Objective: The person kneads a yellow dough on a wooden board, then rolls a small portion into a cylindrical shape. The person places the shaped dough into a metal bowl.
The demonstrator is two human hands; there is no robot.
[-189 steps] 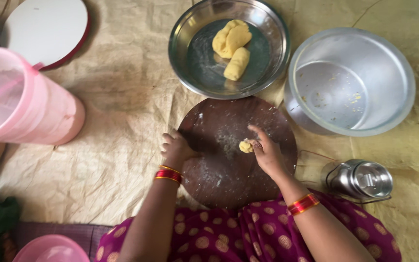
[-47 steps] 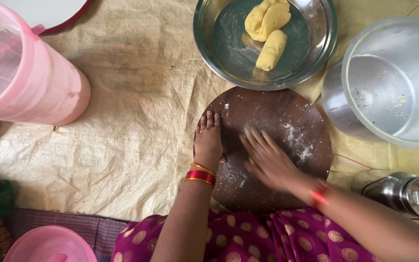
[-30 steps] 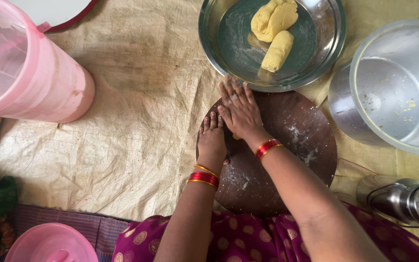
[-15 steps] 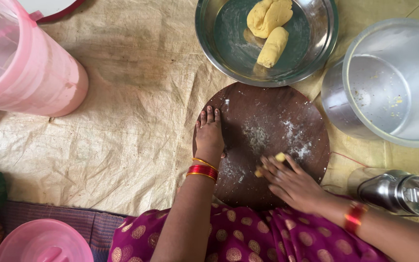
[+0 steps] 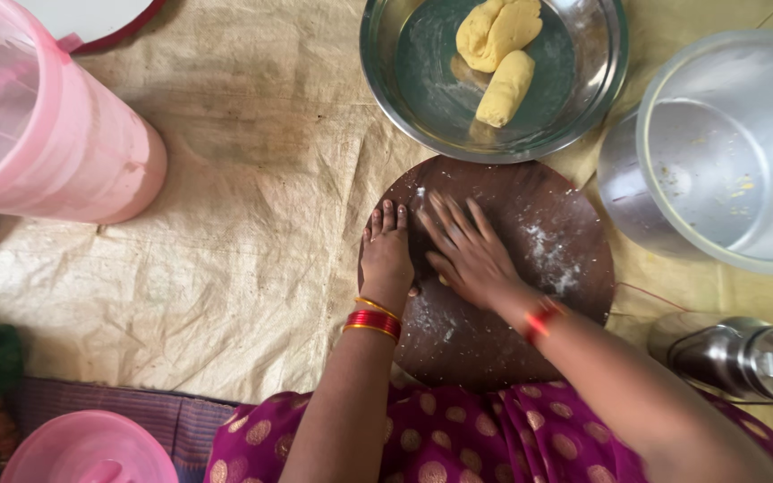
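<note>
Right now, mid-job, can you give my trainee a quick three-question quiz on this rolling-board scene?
1. True or false: the right hand lies flat on the round wooden board.
2. How many yellow dough pieces sit in the steel plate?
3. What stands at the far left? A) pink plastic jug B) kettle C) basket

Key: 1 true; 2 two; 3 A. The left hand rests at the board's left edge.
</note>
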